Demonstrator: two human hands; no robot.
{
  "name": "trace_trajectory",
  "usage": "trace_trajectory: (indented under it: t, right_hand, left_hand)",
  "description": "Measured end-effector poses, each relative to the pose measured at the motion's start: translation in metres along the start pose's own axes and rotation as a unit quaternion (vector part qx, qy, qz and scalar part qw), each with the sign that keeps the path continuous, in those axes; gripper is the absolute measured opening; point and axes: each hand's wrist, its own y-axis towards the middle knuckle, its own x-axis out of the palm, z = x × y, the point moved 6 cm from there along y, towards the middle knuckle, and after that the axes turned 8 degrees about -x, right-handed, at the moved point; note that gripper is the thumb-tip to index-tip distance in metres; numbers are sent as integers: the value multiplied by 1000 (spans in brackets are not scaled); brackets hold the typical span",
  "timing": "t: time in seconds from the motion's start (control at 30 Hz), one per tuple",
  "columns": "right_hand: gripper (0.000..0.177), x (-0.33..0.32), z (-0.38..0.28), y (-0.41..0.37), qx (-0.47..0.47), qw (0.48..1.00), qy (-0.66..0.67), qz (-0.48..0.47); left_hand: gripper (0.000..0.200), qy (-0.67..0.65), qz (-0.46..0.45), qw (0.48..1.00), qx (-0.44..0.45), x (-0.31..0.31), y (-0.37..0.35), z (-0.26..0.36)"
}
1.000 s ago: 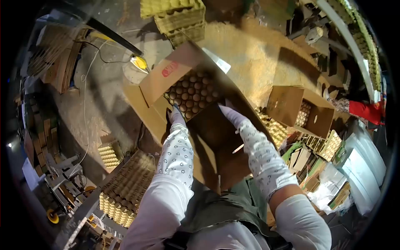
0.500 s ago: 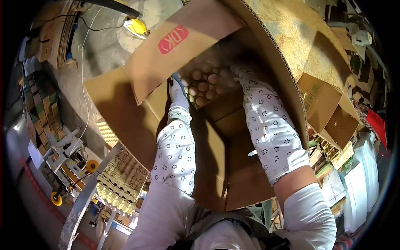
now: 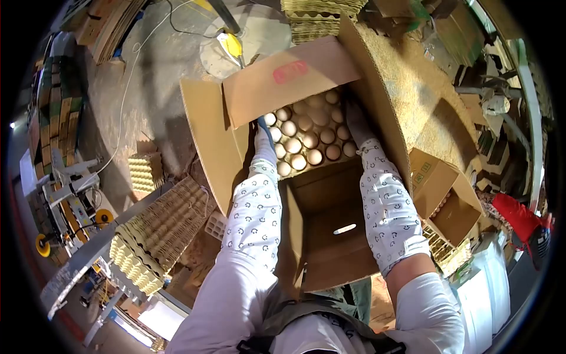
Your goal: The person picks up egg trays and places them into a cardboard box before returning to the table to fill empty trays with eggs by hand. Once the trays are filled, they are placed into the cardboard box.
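A large open cardboard box (image 3: 330, 259) stands in front of me with its flaps up. Inside its far half is a tray (image 3: 306, 169) full of brown and pale eggs (image 3: 310, 140). My left hand (image 3: 263, 134), in a bluish glove, grips the tray's left side between the eggs and the box wall. On the opposite side my right hand (image 3: 356, 123), gloved and in shadow, holds the right edge. The fingertips of both hands are largely hidden. White sleeve covers with a smiley print cover my forearms.
Stacked empty egg trays (image 3: 159, 236) stand at my left beside a metal rail. A smaller open carton (image 3: 445, 194) is on the right. More trays (image 3: 321, 15) are piled beyond the box, near a yellow object (image 3: 230, 44). Sawdust-like material (image 3: 392, 76) covers the floor on the right.
My view has shifted, so the box appears lower and more of its far surroundings show. The egg tray is now better lit and more fully visible, with both hands still at its sides.
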Motion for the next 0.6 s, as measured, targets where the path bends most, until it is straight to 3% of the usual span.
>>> trace_trajectory:
  t: [0.1,0.17,0.23,0.27,0.3,0.37,0.43,0.5,0.6]
  right_hand:
    - [56,-3,22,-18,1,1000,4,-28]
    - [54,-12,26,-49,-6,1000,12,-23]
    - [53,-43,-6,-97,10,993,99,-61]
    - [52,-53,-7,-114,11,996,73,-52]
    - [51,-64,-4,-135,14,998,46,-45]
    - [48,-95,-20,-194,34,970,237,-32]
    - [44,-120,-33,-231,49,960,271,-49]
    - [36,-144,-71,-273,199,933,283,-100]
    - [47,-159,-117,-304,278,897,307,-154]
  left_hand:
    - [76,28,48,995,83,-18,10,-29]
    - [74,61,112,988,89,-22,-40,-34]
    - [81,96,128,971,179,-36,-77,-54]
    - [80,114,113,968,191,-36,-116,-53]
    - [80,132,100,966,198,-38,-157,-54]
    - [83,119,-5,988,97,-45,-194,-79]
    - [87,186,28,977,104,-55,-253,-93]
    - [91,230,40,967,104,-70,-316,-86]
    - [87,119,10,976,180,-115,-395,-76]
